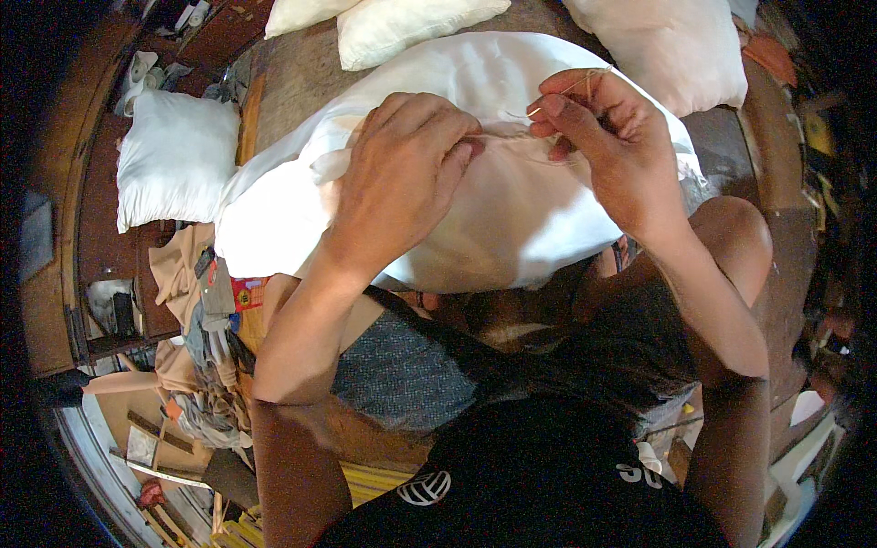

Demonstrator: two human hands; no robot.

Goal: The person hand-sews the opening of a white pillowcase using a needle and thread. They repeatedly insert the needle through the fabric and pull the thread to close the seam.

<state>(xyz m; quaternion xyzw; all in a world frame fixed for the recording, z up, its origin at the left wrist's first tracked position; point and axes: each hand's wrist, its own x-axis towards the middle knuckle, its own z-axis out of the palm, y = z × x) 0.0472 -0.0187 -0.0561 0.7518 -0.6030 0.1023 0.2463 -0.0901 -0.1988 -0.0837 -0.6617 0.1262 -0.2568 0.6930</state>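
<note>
A large stuffed white cushion (457, 228) lies across my lap and reaches out over the surface in front of me. My left hand (397, 178) is closed on the cushion's upper side, thumb and fingers pinching the fabric along a seam. Just to its right, my right hand (617, 137) is held over the cushion with thumb and forefinger pressed together on a thin needle (533, 112). Fine pale thread (589, 80) loops over the right fingers. Some loose strands lie by the seam below them.
Several more white cushions lie around: one at the left (178, 155), one at the far side (411, 27) and one at the far right (676, 55). A wooden cabinet (100, 247) stands at the left. Crumpled cloths (196, 329) and wooden scraps lie below it.
</note>
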